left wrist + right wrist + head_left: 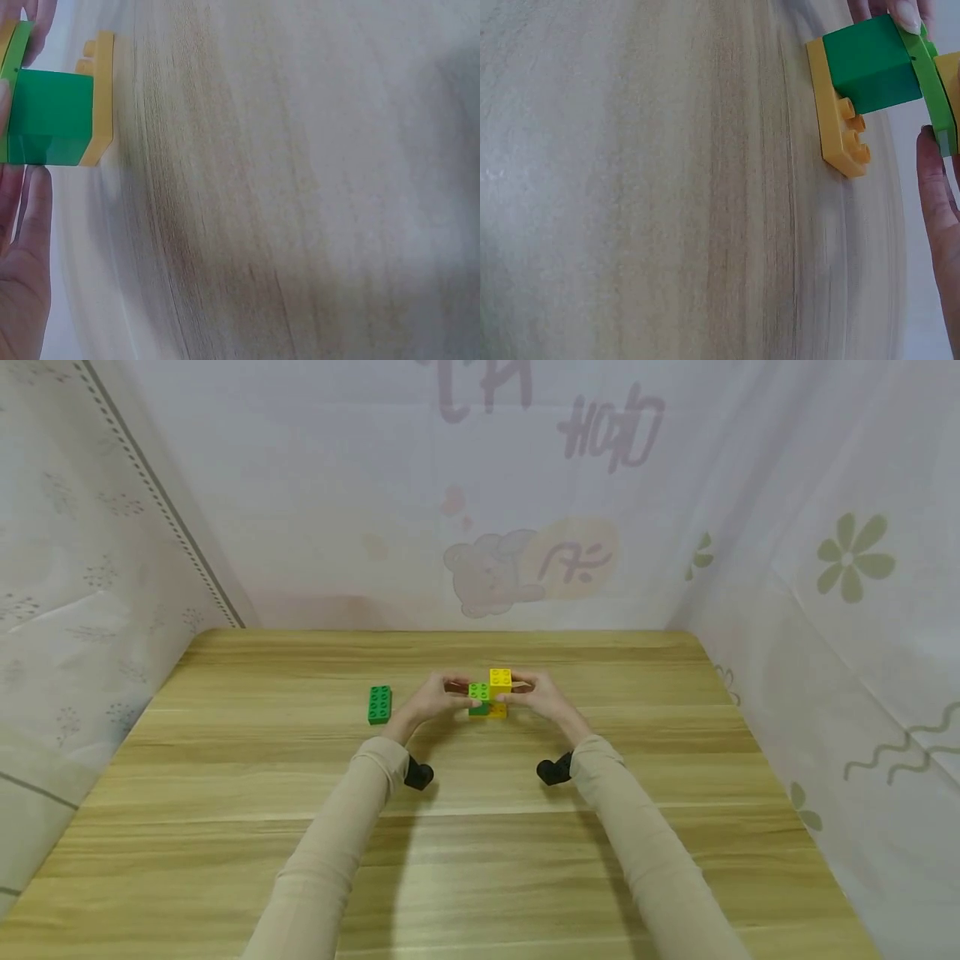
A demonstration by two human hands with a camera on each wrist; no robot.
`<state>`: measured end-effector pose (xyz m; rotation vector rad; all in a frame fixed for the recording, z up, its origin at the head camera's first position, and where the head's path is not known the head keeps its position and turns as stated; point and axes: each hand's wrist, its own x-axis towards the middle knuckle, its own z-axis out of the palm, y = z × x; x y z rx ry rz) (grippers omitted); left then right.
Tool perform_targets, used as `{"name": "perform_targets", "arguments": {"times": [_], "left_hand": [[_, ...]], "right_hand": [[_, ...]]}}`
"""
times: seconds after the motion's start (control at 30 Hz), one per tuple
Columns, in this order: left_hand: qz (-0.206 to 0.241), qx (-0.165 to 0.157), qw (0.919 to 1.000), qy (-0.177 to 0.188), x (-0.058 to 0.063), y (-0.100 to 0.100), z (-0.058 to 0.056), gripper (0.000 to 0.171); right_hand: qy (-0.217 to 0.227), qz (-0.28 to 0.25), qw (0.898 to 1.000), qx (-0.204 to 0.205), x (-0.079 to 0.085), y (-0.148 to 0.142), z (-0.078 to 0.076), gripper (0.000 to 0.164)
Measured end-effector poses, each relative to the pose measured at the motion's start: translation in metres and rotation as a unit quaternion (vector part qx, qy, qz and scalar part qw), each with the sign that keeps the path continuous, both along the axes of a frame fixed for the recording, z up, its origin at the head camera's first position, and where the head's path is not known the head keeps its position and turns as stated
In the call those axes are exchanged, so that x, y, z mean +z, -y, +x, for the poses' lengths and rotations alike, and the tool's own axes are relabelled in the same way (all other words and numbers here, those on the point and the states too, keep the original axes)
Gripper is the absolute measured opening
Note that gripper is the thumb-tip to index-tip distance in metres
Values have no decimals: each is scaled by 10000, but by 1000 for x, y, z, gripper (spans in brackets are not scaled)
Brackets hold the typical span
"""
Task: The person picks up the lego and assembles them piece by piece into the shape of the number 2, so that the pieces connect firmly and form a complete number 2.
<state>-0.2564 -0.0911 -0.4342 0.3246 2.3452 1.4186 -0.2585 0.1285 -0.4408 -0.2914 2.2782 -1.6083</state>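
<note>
Several toy building bricks form a small stack in front of me. An orange-yellow flat brick [826, 105] lies at the bottom, with a dark green brick [52, 116] on its left half and bare studs on its right half. On top sits a thin light green brick [932, 94], overhanging to the right. A yellow brick [500, 681] stands on that overhang. My left hand [437, 697] pinches the stack's left side, its thumb on the light and dark green bricks. From the right, my right hand [545, 696] holds the yellow brick, thumb in front; its farther fingers are partly hidden.
A separate green eight-stud brick [379, 705] lies on the wooden table [480, 860] left of my left hand. Black wrist devices [555, 769] stick out from both sleeves. Printed cloth [337, 510] hangs behind the table and at both sides.
</note>
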Motion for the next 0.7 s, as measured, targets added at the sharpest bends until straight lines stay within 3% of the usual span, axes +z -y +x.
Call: {"name": "perform_targets", "arguments": {"times": [0.37,0.7], "left_hand": [[38,27,9999,-132,-2,0,1,44],[-12,167,9988,-463,-2,6,16,52]], "right_hand": [[81,16,9999,-150,0,2,0,61],[-59,34,10000,-16,2,6,2,55]]}}
